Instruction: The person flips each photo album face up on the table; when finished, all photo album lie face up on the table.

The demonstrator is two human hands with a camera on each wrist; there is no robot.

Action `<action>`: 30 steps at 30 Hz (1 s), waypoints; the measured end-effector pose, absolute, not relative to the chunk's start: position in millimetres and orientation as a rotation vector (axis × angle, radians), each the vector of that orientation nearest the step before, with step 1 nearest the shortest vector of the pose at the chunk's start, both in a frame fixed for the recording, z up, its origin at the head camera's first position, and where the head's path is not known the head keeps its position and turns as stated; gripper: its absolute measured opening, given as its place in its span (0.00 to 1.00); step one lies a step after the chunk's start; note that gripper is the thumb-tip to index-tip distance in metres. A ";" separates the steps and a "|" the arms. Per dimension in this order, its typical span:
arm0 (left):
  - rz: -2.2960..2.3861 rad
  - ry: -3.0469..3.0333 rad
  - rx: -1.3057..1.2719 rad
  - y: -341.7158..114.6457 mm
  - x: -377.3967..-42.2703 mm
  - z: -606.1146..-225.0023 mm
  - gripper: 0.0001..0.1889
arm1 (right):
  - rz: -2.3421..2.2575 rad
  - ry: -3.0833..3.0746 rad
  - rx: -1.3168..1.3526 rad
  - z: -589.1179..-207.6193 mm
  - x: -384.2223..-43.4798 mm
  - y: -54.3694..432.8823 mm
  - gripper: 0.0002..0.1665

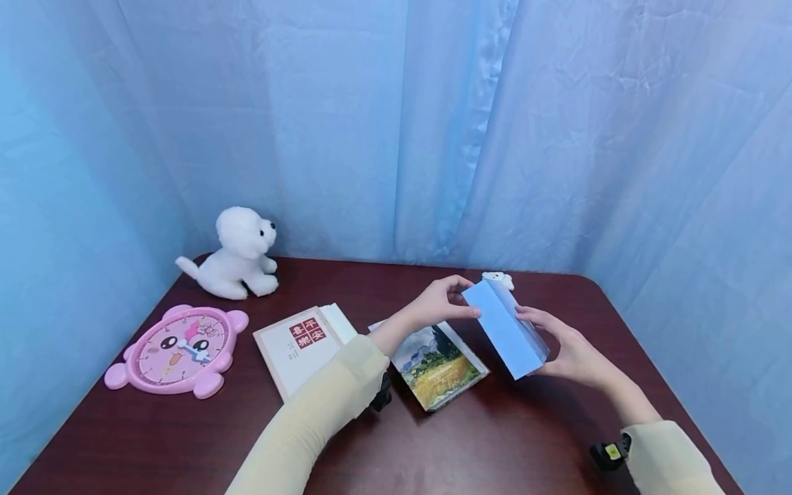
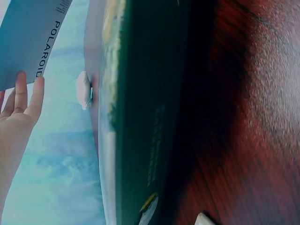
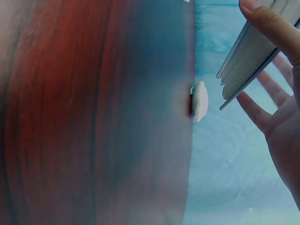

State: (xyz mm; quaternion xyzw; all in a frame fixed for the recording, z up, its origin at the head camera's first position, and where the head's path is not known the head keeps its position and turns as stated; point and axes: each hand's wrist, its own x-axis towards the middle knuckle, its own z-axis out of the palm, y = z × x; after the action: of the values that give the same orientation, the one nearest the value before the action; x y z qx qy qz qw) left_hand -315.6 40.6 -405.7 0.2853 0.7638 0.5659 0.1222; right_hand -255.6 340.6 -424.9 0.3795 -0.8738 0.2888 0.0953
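Both hands hold a light blue book (image 1: 501, 326) tilted above the right part of the table. Dark lettering reading POLAROID runs along its cover (image 2: 28, 37) in the left wrist view. My left hand (image 1: 444, 302) pinches the far left end, thumb on the near face. At the lower right end, my right hand (image 1: 572, 349) grips it with the thumb on one side and fingers on the other. Page edges (image 3: 251, 56) show between the two covers in the right wrist view. Below my left forearm lies a book with a landscape painting (image 1: 433, 368) on its cover.
Left of the painting book lies a cream book with red characters (image 1: 303, 344), partly covered by my left sleeve. A pink clock (image 1: 179, 350) and a white plush dog (image 1: 238, 254) occupy the left side. Behind the blue book, a small white toy (image 1: 498, 279) sits near the back edge.
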 end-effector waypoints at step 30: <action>1.363 2.336 1.014 54.9 -320.3 -437.7 0.32 | 0.562 -2.741 0.993 -453.3 -261.2 357.7 0.53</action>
State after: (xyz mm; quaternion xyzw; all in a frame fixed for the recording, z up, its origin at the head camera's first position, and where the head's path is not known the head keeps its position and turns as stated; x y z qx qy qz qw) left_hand -320.3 54.9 -437.7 0.3482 0.8023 0.4680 0.1263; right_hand -261.2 357.7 -453.3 0.3332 -0.9198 0.1885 0.0864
